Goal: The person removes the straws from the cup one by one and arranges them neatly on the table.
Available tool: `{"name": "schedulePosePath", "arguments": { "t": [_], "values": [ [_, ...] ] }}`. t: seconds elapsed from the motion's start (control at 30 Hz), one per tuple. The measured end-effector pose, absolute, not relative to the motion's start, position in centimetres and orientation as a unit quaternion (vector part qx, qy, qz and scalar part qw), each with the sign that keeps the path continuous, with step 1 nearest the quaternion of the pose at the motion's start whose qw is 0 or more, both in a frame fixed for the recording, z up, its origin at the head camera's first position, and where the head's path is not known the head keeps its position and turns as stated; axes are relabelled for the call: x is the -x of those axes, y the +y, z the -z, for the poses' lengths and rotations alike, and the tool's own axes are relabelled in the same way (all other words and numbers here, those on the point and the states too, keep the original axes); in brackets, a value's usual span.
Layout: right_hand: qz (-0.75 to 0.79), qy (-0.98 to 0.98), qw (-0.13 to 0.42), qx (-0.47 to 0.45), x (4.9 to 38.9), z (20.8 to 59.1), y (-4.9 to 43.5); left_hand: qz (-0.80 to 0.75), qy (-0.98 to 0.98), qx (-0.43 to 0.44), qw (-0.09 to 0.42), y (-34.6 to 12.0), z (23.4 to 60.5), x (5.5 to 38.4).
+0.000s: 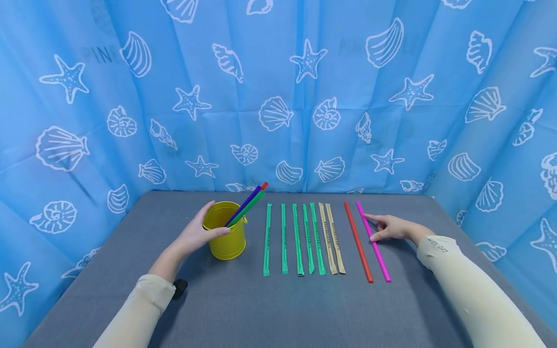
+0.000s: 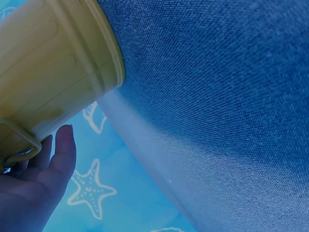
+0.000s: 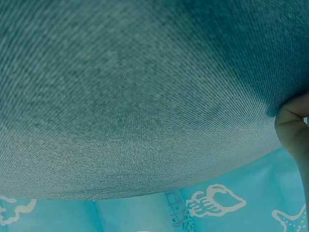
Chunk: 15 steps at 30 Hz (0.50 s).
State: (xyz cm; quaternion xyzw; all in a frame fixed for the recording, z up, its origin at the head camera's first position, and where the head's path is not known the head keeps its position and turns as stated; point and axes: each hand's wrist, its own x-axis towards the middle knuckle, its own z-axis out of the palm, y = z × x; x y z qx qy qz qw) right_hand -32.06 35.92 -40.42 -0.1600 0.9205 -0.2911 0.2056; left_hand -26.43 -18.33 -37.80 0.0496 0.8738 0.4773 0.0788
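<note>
At the left, my left hand (image 1: 201,235) grips the yellow bucket (image 1: 227,244) by its rim, thumb across the near side and fingers round the far-left side. Dark blue, green (image 1: 246,211) and red straws lean out of the bucket's right side. In the left wrist view the bucket (image 2: 53,58) fills the upper left, its wire handle by the fingers. My right hand (image 1: 393,227) has thumb and index finger on a magenta straw (image 1: 380,257), which lies on the table; the other fingers are curled. In the right wrist view, only part of that hand (image 3: 293,125) shows.
Several straws in green wrappers (image 1: 284,239) lie in a row on the grey table (image 1: 278,314). Two tan-wrapped straws (image 1: 327,237) and a bare red straw (image 1: 359,242) lie right of them. A blue curtain (image 1: 304,145) with white shells hangs behind.
</note>
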Motion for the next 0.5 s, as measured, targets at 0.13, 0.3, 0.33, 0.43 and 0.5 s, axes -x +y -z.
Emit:
{"name": "schedulePosePath", "arguments": {
  "t": [0.13,0.3,0.33,0.43,0.5],
  "values": [
    [0.293,0.92,0.202,0.163,31.95,40.53,36.1,-0.479,0.873,-0.051,0.077,-18.27,37.77,26.46],
    [0.299,0.919,0.203,0.159,31.82,40.57,36.22,-0.477,0.874,-0.056,0.078,-18.14,37.67,26.39],
    [0.3,0.919,0.203,0.157,31.81,40.57,36.24,-0.476,0.874,-0.057,0.078,-18.13,37.66,26.37],
    [0.308,0.916,0.203,0.159,31.67,40.59,36.3,-0.476,0.874,-0.055,0.079,-18.17,37.67,26.31],
    [0.315,0.914,0.204,0.157,31.55,40.58,36.3,-0.475,0.875,-0.052,0.08,-18.2,37.7,26.26]
  ]
}}
